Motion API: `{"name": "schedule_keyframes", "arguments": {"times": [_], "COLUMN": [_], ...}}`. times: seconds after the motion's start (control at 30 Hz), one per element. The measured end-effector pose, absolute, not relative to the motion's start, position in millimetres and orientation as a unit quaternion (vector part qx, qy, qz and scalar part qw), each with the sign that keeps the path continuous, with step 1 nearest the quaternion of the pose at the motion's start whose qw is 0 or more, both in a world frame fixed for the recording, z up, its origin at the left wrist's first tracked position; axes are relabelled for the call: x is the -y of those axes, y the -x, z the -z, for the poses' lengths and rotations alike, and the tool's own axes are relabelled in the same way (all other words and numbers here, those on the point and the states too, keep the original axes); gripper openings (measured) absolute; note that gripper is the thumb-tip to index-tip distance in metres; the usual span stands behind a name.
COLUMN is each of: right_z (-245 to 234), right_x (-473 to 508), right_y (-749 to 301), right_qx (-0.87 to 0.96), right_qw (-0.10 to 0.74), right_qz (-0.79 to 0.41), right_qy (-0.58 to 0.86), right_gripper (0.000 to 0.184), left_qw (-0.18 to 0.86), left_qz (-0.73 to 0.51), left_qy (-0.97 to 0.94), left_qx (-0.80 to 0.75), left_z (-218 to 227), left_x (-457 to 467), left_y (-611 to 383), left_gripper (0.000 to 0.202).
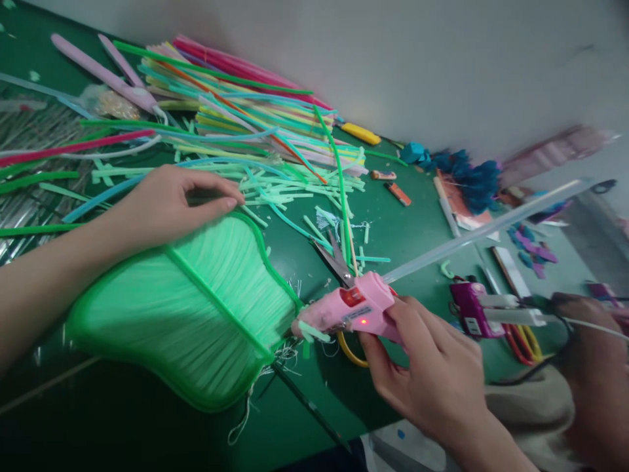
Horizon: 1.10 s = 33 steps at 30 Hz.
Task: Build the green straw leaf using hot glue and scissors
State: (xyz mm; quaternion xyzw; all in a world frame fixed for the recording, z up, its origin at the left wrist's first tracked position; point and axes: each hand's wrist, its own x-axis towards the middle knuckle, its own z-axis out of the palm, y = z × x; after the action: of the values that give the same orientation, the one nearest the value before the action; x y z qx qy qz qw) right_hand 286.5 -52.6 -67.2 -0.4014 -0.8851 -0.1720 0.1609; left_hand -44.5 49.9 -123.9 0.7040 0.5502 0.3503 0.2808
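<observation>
A green hand fan [216, 341] with a fuzzy dark green rim and a rib across its middle is held tilted above the table. Along its upper edge, my left hand [167, 200] is closed, thumb and forefinger together; the exact grip is partly hidden. My right hand [427, 360] is wrapped around a pink hot glue gun [361, 308] with a red light lit. The gun's nozzle is by the fan's narrow end, beside a pale green scrap [314, 333]. A long clear glue stick [472, 236] sticks out of its back. Behind the gun lie scissors [337, 259], partly covered.
Bundled colourful pipe cleaners [260, 118] and cut pale green pieces [299, 190] cover the table's back. A pink flat iron [105, 75] lies at far left. On the right, another person's hand [584, 334] is near a purple glue gun [469, 308].
</observation>
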Motion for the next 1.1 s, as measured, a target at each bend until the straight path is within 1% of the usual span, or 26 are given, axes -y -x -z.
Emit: {"name": "schedule_keyframes", "arguments": {"times": [0.23,0.53,0.73,0.93,1.1], "right_z": [65.2,65.6,62.9,62.3,61.4], "right_x": [50.5,50.6,49.7,48.3,47.6], "right_y": [-291.5,-295.9,-294.5,-294.3,-295.6], "right_qx": [0.885,0.882,0.88,0.88,0.88], "right_qw": [0.153,0.142,0.142,0.144,0.144], "right_qz": [0.189,0.202,0.213,0.221,0.222], "right_qy": [0.397,0.402,0.4,0.396,0.393], "right_gripper": [0.009,0.015,0.014,0.017,0.014], "left_qw": [0.28,0.274,0.276,0.287,0.29], "left_qz": [-0.35,-0.35,-0.351,-0.349,-0.348], "left_qy": [-0.698,-0.699,-0.698,-0.692,-0.688], "left_qx": [-0.559,-0.561,-0.56,-0.563,-0.567], "left_z": [123.8,125.0,124.8,123.0,122.3], "left_x": [-50.1,-50.5,-50.5,-49.5,-49.5], "left_y": [45.1,46.5,44.5,44.5,43.3], "left_gripper": [0.032,0.031,0.033,0.033,0.033]}}
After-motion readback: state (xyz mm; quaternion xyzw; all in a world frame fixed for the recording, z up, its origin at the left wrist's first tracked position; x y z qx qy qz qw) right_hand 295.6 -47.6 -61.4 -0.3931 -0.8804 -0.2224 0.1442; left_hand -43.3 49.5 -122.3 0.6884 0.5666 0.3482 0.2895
